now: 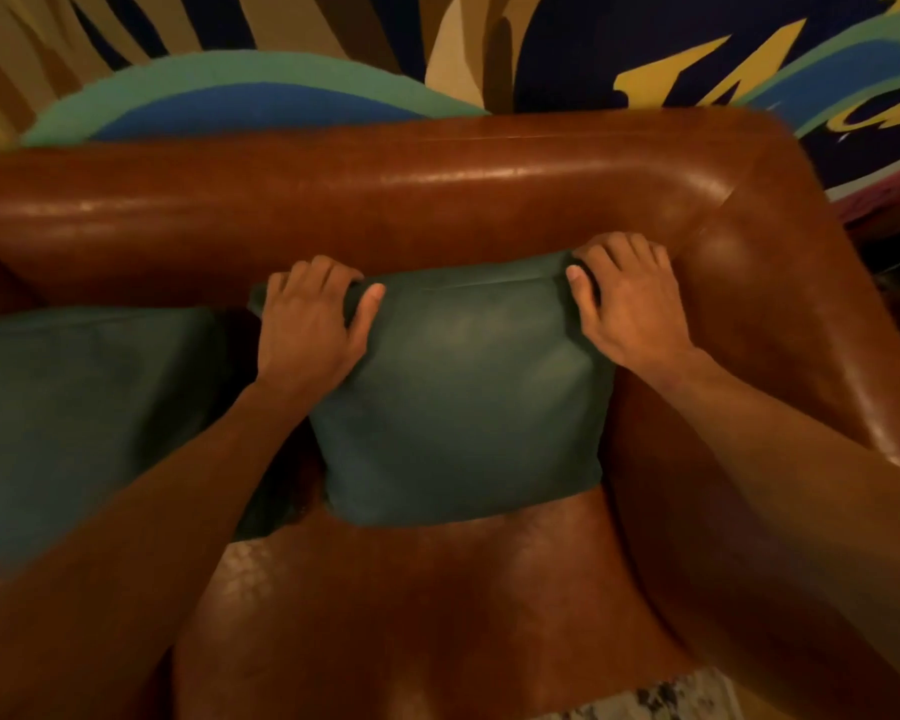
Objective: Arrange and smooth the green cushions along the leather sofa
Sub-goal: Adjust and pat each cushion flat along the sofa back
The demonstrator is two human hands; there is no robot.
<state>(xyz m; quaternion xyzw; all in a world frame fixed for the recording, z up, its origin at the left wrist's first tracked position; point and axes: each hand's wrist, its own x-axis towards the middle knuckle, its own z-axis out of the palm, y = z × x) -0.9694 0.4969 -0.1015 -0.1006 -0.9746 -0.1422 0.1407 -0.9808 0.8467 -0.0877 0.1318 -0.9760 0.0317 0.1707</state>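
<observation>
A dark green cushion (463, 397) stands upright against the backrest of the brown leather sofa (385, 200), in its right corner next to the armrest. My left hand (307, 324) grips the cushion's top left corner, fingers curled over the edge and thumb on the front. My right hand (630, 298) grips the top right corner the same way. A second green cushion (84, 418) leans against the backrest to the left, partly hidden by my left forearm.
The sofa's right armrest (780, 330) runs close beside the held cushion. Bare leather seat (437, 605) lies in front. A painted mural wall (541, 49) rises behind the backrest. A patch of speckled floor (661, 698) shows at the bottom right.
</observation>
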